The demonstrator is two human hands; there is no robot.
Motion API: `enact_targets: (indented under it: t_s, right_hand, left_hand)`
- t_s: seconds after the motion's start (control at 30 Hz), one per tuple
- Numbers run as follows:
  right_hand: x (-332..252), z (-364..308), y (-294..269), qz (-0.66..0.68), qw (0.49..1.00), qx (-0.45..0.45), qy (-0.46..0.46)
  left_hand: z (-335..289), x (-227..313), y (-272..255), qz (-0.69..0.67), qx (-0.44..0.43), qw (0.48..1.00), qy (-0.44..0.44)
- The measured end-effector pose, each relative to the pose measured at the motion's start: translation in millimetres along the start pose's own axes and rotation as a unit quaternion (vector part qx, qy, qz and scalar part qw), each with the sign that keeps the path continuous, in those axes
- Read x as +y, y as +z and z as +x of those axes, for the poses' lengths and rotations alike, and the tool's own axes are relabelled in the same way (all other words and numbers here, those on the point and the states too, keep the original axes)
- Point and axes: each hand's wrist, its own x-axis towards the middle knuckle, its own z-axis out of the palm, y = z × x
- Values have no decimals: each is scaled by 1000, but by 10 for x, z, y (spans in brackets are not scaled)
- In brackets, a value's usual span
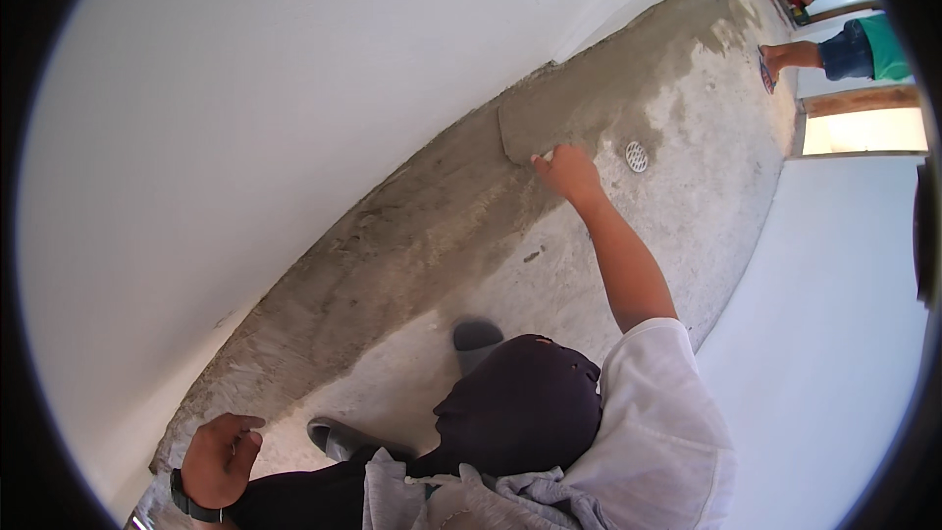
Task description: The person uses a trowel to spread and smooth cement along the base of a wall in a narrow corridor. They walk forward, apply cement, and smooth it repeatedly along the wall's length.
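My right hand (569, 175) is stretched out low over a strip of damp grey cement (579, 98) along the foot of the wall. Its fingers are closed round something small and pale at the fingertips, mostly hidden by the hand. Just beyond them a dark curved edge runs through the cement surface. Close to my body on the left, my left hand (221, 461) hangs by the wall with a black wristband; its fingers are loosely bent, thumb and forefinger apart, and nothing shows in it.
A round white drain grate (636, 157) is set in the floor right of my right hand. The white wall (294, 98) rises on the left. Grey slippers (478, 335) are on my feet. Another person (844, 49) stands at the far right, near a lit opening (863, 131).
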Motion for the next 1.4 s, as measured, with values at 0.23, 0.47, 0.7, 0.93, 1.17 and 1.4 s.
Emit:
enact_targets:
  t_s: [0.23,0.47,0.7,0.93,1.17,1.4]
  right_hand:
    - [-691,-712,319,25,999,-29,-15]
    - [-1282,-1219,668,23,991,-57,-117]
    - [-1562,-1499,652,-28,964,-121,-234]
    - [-1260,-1649,363,-36,861,149,-485]
    - [-1621,-1661,841,129,833,151,-517]
    - [-1384,-1506,1111,53,885,-17,-462]
  left_hand:
    - [-190,-22,-77,-15,11,999,41]
    - [-277,-28,-95,0,8,999,47]
    - [-266,-51,-32,-14,18,999,26]
    - [-100,4,-32,-15,-7,1000,13]
    - [-65,194,54,-67,-17,996,-58]
    - [-11,318,16,-8,-39,995,-93]
